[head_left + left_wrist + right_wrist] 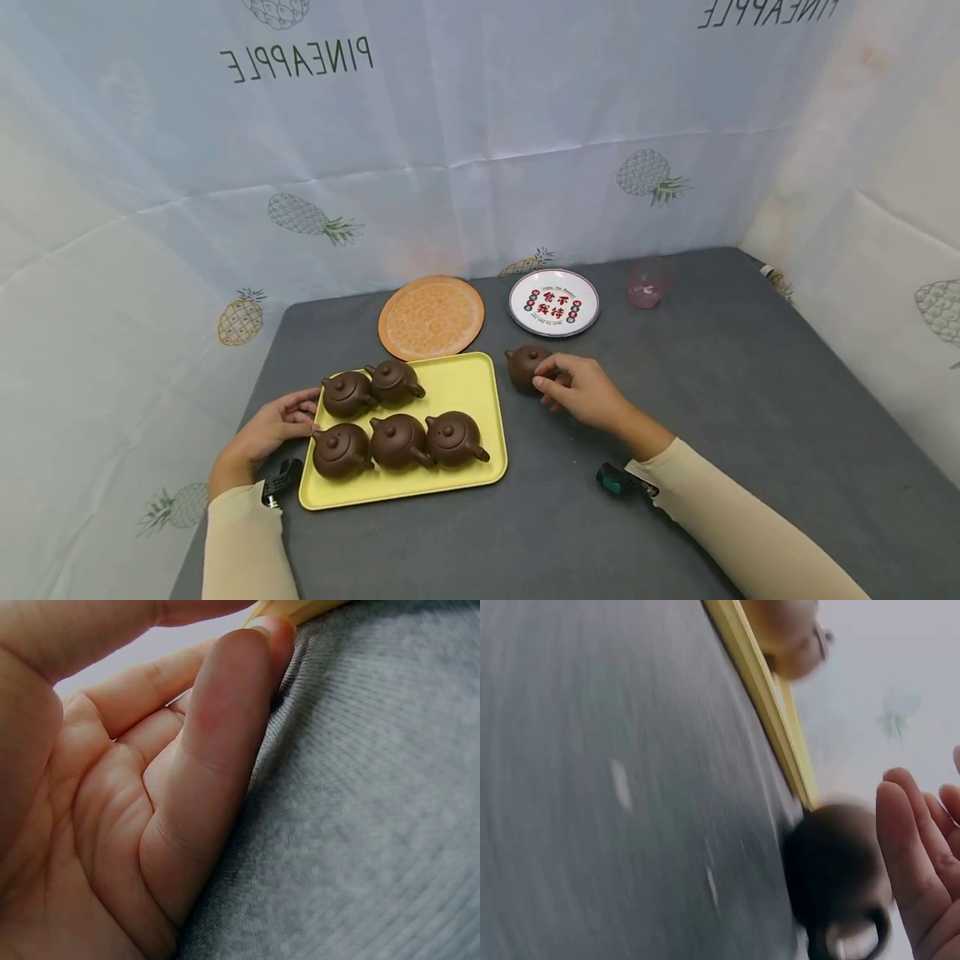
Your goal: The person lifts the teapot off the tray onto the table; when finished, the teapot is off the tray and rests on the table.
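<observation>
A yellow tray (472, 392) carries several small brown teapots, two in a back row and three in front, such as the teapot (453, 437) at front right. My left hand (270, 427) holds the tray's left rim; in the left wrist view its curled fingers (217, 727) meet the yellow edge. Right of the tray, another brown teapot (523, 367) stands on the grey table. Over its handle side hovers my right hand (585, 390). In the right wrist view the fingers (907, 840) are fairly straight beside the blurred teapot (832, 862), not wrapped round it.
Behind the tray lies an orange round mat (431, 318). To its right are a white plate (553, 287) with red characters and a pink clear cup (648, 287). A pineapple-printed curtain (480, 183) hangs along the back and sides of the grey table (735, 375).
</observation>
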`<action>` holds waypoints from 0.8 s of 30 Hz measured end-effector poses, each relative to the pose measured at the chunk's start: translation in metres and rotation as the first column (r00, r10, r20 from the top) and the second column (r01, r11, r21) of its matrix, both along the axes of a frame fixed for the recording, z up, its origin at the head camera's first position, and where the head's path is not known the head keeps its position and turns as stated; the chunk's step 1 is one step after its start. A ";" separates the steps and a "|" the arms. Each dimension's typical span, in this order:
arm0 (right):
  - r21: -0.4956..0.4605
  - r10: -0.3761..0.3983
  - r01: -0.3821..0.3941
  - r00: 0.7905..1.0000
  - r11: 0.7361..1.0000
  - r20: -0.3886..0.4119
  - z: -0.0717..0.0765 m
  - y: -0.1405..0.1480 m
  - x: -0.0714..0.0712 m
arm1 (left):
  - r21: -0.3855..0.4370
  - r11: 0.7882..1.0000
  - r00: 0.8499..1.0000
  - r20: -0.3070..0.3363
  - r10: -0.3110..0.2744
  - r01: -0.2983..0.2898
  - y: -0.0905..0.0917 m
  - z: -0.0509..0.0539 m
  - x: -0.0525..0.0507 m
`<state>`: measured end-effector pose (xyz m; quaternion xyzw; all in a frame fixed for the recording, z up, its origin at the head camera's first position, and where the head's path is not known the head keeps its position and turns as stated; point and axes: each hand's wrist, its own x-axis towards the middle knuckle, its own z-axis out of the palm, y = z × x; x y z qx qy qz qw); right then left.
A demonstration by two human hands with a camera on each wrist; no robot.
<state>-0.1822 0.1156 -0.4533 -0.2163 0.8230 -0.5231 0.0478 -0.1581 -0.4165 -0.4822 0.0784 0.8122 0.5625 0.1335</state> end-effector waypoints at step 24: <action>-0.112 0.346 -0.330 0.915 0.937 0.205 -0.029 -0.067 0.034 | -0.021 1.000 1.000 0.021 0.013 -0.012 0.002 0.001 0.000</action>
